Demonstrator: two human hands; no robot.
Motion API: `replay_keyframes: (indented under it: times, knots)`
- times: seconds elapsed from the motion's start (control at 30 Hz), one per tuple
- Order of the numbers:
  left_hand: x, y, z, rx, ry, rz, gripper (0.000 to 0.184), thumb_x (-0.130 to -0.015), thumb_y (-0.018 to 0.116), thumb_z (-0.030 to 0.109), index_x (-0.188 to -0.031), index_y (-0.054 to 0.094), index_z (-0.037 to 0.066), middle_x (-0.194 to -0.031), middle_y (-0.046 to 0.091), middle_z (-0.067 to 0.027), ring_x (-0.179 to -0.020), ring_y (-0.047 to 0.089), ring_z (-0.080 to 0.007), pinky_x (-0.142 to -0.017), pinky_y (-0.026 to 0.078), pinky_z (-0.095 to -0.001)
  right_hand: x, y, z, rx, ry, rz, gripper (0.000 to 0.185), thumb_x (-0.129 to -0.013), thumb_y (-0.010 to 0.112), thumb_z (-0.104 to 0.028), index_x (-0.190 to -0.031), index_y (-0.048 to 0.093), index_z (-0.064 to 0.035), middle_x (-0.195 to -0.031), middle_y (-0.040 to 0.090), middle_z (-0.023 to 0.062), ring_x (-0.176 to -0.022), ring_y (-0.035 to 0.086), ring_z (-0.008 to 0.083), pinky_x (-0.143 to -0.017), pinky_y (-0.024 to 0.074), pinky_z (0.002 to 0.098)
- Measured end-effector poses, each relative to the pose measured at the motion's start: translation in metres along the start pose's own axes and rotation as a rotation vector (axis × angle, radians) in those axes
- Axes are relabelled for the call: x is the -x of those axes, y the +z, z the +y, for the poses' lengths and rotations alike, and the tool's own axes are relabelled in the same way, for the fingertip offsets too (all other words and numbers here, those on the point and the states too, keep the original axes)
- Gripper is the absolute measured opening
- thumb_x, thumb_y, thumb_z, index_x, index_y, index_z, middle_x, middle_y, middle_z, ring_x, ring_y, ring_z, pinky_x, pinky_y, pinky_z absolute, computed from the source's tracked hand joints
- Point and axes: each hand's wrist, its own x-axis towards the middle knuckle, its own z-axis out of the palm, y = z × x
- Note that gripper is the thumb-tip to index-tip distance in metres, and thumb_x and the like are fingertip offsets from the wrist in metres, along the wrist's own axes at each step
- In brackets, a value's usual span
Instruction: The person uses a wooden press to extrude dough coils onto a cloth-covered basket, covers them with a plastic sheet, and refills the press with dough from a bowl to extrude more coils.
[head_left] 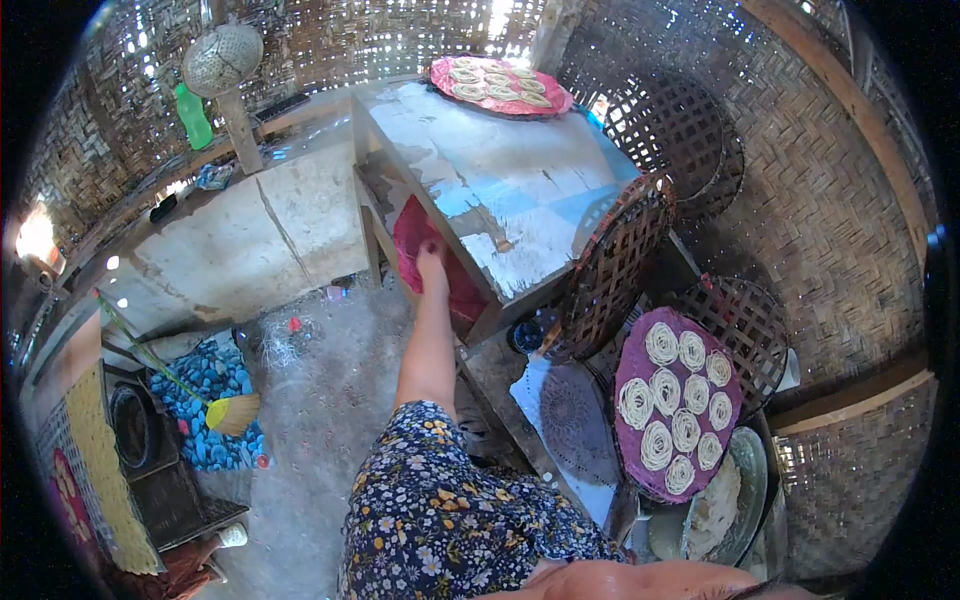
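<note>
My left hand (431, 258) reaches under the top of the painted table, its fingers closed on the edge of a red-pink round tray (408, 235) that is partly hidden inside. My right hand is out of view. A pink-purple round tray (677, 347) with several pale noodle-like coils stands to the right. Beside it, a dark woven basket lid (620, 265) leans against the table. Another pink tray (545, 104) with coils lies on the table's far edge.
The table (450, 150) has a worn blue and white top. A basin (757, 475) holding a pale mass is at lower right. More woven baskets (680, 140) lean on the wall. A broom (235, 412) lies at left, near a person's foot (233, 536).
</note>
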Motion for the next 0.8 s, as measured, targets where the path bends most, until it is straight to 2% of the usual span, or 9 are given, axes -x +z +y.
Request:
replay_keyframes:
  times: [0.03,0.13,0.2,0.43,0.57,0.6,0.67,0.73,0.8]
  knots:
    - [-0.011,-0.011,0.003,0.308,-0.014,-0.029,0.037,-0.076,0.053,0.031,-0.099,0.059,0.003,-0.096,0.062,-0.0137,-0.092,0.059,-0.0291,-0.081,0.046,-0.0381,0.0,-0.001,-0.001,-0.005,-0.001,0.0,0.039,-0.076,0.06,-0.021,-0.109,0.055,0.001,-0.105,0.057,0.0226,-0.097,0.054,0.0394,-0.084,0.0437,0.0427]
    - [0.024,-0.105,0.14,0.947,-0.223,-0.386,0.038,-0.072,0.052,0.027,-0.101,0.055,0.003,-0.098,0.059,-0.0123,-0.092,0.057,-0.0292,-0.081,0.046,-0.0392,0.001,0.0,-0.002,-0.024,-0.004,0.0,0.039,-0.076,0.06,-0.021,-0.108,0.056,0.0008,-0.105,0.057,0.0224,-0.096,0.054,0.0391,-0.084,0.0438,0.0426]
    - [0.004,-0.15,0.133,0.954,-0.049,-0.26,0.041,-0.068,0.052,0.023,-0.103,0.054,0.001,-0.1,0.058,-0.0132,-0.094,0.056,-0.0295,-0.084,0.044,-0.0412,0.001,0.001,-0.003,-0.039,-0.01,0.005,0.039,-0.076,0.06,-0.021,-0.108,0.056,0.0007,-0.104,0.057,0.0222,-0.096,0.055,0.039,-0.083,0.0439,0.0425]
    - [0.04,-0.225,0.219,0.993,-0.022,-0.297,0.051,-0.067,0.052,0.024,-0.111,0.052,-0.002,-0.107,0.058,-0.016,-0.099,0.054,-0.032,-0.089,0.042,-0.0431,0.005,0.001,-0.003,-0.095,-0.081,0.04,0.038,-0.076,0.06,-0.02,-0.107,0.056,0.0004,-0.103,0.058,0.0216,-0.095,0.055,0.0385,-0.083,0.0441,0.0423]
    - [0.077,-0.203,0.268,0.88,-0.037,-0.252,0.049,-0.068,0.051,0.024,-0.111,0.052,-0.002,-0.108,0.058,-0.0165,-0.1,0.054,-0.033,-0.09,0.041,-0.0445,0.001,-0.021,-0.023,-0.181,-0.305,0.175,0.037,-0.076,0.06,-0.02,-0.107,0.056,0.0002,-0.102,0.058,0.0212,-0.094,0.055,0.0383,-0.083,0.0442,0.0421]
    - [0.09,-0.186,0.278,0.83,-0.057,-0.258,0.049,-0.069,0.051,0.024,-0.11,0.052,-0.002,-0.108,0.058,-0.0166,-0.1,0.054,-0.0332,-0.09,0.041,-0.0446,-0.009,-0.038,-0.045,-0.257,-0.201,0.142,0.032,-0.076,0.06,-0.018,-0.103,0.058,-0.0007,-0.098,0.06,0.0194,-0.091,0.057,0.0361,-0.08,0.0446,0.0408]
    - [0.13,-0.143,0.307,0.925,-0.125,-0.524,0.053,-0.07,0.05,0.025,-0.115,0.049,-0.003,-0.112,0.056,-0.0169,-0.103,0.053,-0.0339,-0.092,0.039,-0.0442,-0.033,-0.075,-0.093,-0.376,-0.225,0.239,0.025,-0.078,0.061,-0.019,-0.093,0.061,0.0006,-0.091,0.061,0.0186,-0.084,0.06,0.0336,-0.073,0.0465,0.0372]
    - [0.181,-0.093,0.334,1.005,-0.141,-0.769,0.055,-0.071,0.049,0.026,-0.118,0.047,-0.003,-0.114,0.054,-0.0174,-0.104,0.052,-0.0341,-0.093,0.039,-0.0436,-0.054,-0.073,-0.098,-0.572,-0.106,0.18,0.018,-0.079,0.063,-0.016,-0.082,0.063,0.0013,-0.067,0.062,0.0096,-0.063,0.06,0.0174,-0.059,0.0457,0.0281]
    - [0.221,-0.052,0.351,1.038,-0.225,-0.868,0.056,-0.073,0.046,0.027,-0.12,0.045,-0.003,-0.116,0.053,-0.0182,-0.105,0.051,-0.0336,-0.094,0.039,-0.0433,-0.055,-0.121,-0.154,-0.819,0.099,-0.063,0.021,-0.078,0.062,-0.022,-0.08,0.065,-0.0018,-0.067,0.061,0.0129,-0.062,0.061,0.0222,-0.058,0.0474,0.031]
